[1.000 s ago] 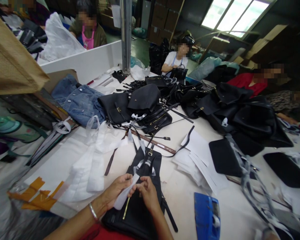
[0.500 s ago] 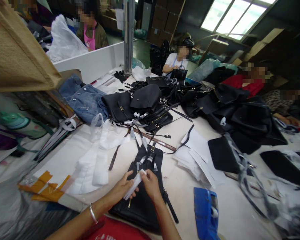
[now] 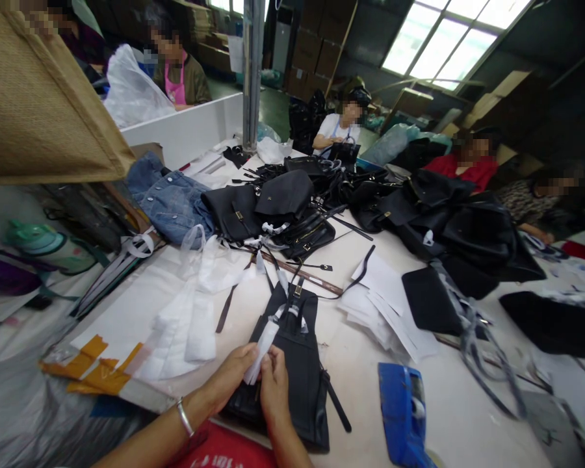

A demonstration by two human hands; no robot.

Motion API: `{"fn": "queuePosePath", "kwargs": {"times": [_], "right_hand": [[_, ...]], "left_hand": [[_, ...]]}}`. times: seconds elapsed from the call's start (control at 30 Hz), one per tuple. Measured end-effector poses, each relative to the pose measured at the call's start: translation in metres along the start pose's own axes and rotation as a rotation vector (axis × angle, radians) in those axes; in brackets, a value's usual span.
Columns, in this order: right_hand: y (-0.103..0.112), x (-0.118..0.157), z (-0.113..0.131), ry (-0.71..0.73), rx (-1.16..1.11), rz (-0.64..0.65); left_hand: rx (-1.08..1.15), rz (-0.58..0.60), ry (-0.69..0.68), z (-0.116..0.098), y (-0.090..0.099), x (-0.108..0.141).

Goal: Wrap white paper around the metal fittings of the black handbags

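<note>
A black backpack (image 3: 295, 383) lies flat on the table in front of me, its buckled flap end pointing away. Over it, my left hand (image 3: 234, 372), with a silver bangle at the wrist, pinches the left side of a folded white strip (image 3: 264, 346) of thin wrapping material. From the right, my right hand (image 3: 274, 382) closes on the lower part of the same strip. Fingertips of both hands are partly hidden behind it. Clear wrapping (image 3: 292, 312) covers parts near the bag's top. A black strap (image 3: 338, 403) sticks out at the bag's right side.
White wrapping sheets (image 3: 175, 331) lie to the left, loose white papers (image 3: 385, 312) to the right. Nearer right stands a blue tape dispenser (image 3: 400, 409). Black bags (image 3: 283, 195) pile up behind, beside a denim garment (image 3: 170, 201). Several co-workers sit around the table.
My right hand has moved down and left along the white strip, from its upper end to its lower part. The strip now stands more upright. The view has shifted slightly.
</note>
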State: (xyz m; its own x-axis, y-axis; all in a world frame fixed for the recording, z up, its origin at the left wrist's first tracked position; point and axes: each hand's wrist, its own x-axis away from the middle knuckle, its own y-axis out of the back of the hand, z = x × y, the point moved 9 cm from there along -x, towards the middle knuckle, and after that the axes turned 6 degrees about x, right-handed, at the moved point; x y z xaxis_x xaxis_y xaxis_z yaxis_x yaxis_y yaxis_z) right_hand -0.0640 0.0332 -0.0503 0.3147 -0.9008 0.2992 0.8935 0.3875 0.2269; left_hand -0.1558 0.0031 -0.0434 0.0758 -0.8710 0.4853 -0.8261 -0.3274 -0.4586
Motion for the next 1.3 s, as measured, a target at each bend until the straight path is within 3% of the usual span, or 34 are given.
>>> {"fn": "queuePosePath", "kwargs": {"times": [0.13,0.3,0.5,0.57,0.63,0.7,0.77,0.8,0.87,0.93,1.0,1.1,1.3], "right_hand": [[-0.005,-0.004,0.004,0.034,0.125,-0.054],[-0.006,0.003,0.013,0.122,0.443,-0.176],[-0.024,0.014,0.002,0.356,0.792,-0.127],[-0.021,0.025,0.006,0.409,0.856,-0.07],[-0.004,0.041,0.017,0.45,0.852,0.01],[0.035,0.056,0.029,0.476,0.815,0.033],[0.105,0.067,0.031,0.444,0.798,-0.104],[0.151,0.072,0.024,0.375,0.791,-0.243],[0.253,0.088,-0.003,0.176,0.763,-0.582],[0.341,0.109,-0.047,-0.112,0.737,-0.83],[0.396,0.124,-0.087,-0.28,0.672,-0.891],[0.428,0.126,-0.123,-0.324,0.581,-0.807],[0.429,0.113,-0.147,-0.31,0.418,-0.671]], "left_hand": [[-0.012,-0.014,-0.015,-0.006,-0.004,0.002],[0.016,-0.046,0.017,-0.005,-0.006,0.003],[-0.029,-0.162,0.076,0.007,0.006,-0.01],[-0.046,-0.183,0.081,0.008,0.005,-0.012],[-0.059,-0.238,0.109,0.011,0.008,-0.012],[-0.068,-0.3,0.148,0.016,0.013,-0.011],[-0.081,-0.327,0.174,0.019,0.017,-0.011],[-0.093,-0.327,0.181,0.021,0.019,-0.012],[-0.129,-0.31,0.192,0.024,0.019,-0.013],[-0.18,-0.29,0.193,0.026,0.019,-0.014],[-0.243,-0.268,0.181,0.026,0.018,-0.015],[-0.322,-0.246,0.168,0.026,0.016,-0.015],[-0.38,-0.235,0.15,0.024,0.014,-0.015]]}}
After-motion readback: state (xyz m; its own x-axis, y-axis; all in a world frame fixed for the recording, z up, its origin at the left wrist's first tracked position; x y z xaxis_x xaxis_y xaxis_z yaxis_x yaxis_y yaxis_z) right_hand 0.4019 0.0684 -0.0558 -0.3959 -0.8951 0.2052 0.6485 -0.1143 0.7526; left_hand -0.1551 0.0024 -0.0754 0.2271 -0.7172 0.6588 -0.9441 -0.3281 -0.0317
